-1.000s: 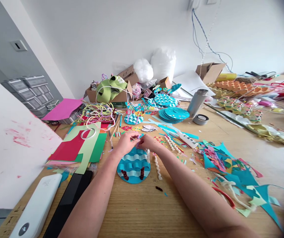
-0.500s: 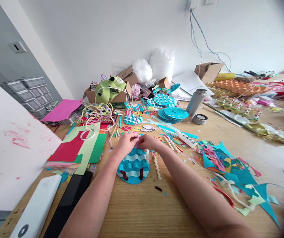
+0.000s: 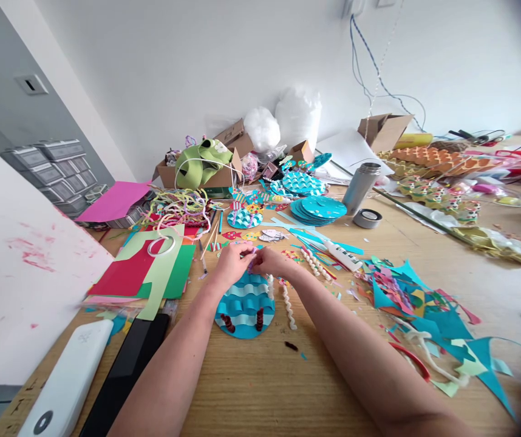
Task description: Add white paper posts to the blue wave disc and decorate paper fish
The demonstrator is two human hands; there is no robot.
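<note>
Both hands meet over the far edge of a round blue paper disc [image 3: 245, 303] with wavy paper strips across it. Between my left hand [image 3: 237, 260] and my right hand [image 3: 268, 261] is a small purple piece, probably a pipe cleaner [image 3: 252, 257], pinched by the fingertips of both. Two dark red coiled pipe cleaners [image 3: 259, 318] stand on the disc's near part, and a white coil [image 3: 270, 286] shows at its right side. Just right of the disc lies a white twisted pipe cleaner [image 3: 289, 308]. My fingers hide the disc's far edge.
Coloured paper sheets [image 3: 124, 273], a black phone-like slab [image 3: 126, 382] and a white power bank [image 3: 69, 382] lie left. Beyond are a finished-looking wave disc [image 3: 245, 218], stacked blue discs [image 3: 317, 209] and a steel flask [image 3: 360, 189]. A glue tube [image 3: 342, 256] and paper scraps [image 3: 442, 331] lie right.
Hardly anything differs. My fingers have shifted very slightly around the purple piece, and the disc stays where it was.
</note>
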